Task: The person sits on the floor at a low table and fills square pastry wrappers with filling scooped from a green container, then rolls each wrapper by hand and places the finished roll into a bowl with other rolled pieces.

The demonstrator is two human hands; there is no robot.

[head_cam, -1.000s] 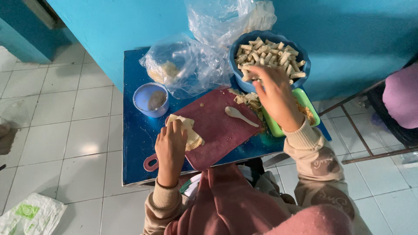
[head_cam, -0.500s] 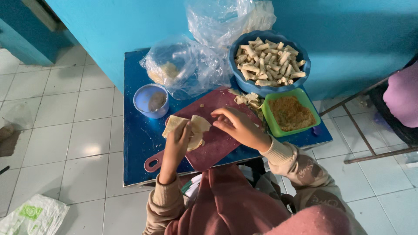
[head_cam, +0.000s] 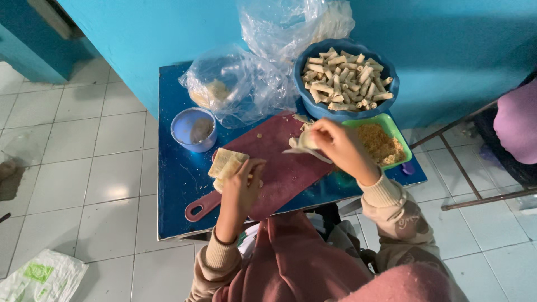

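At frame centre, two bare hands work over a dark red cutting board [head_cam: 279, 168] on a blue table [head_cam: 173, 190].

Left hand [head_cam: 241, 187], lower centre, lies with fingers spread on a stack of pale wrapper sheets [head_cam: 224, 163] at the board's left edge. Right hand [head_cam: 335, 146], centre right, is closed on a pale spoon [head_cam: 305, 152] and what appears to be a folded wrapper; the view is too small to be certain. Just right of it sits a green tray of crumbly filling [head_cam: 386, 144]. Above, a blue bowl of rolled pieces [head_cam: 345, 78]. Upper left of the board: a small blue cup [head_cam: 193, 130] and clear plastic bags [head_cam: 240, 84].
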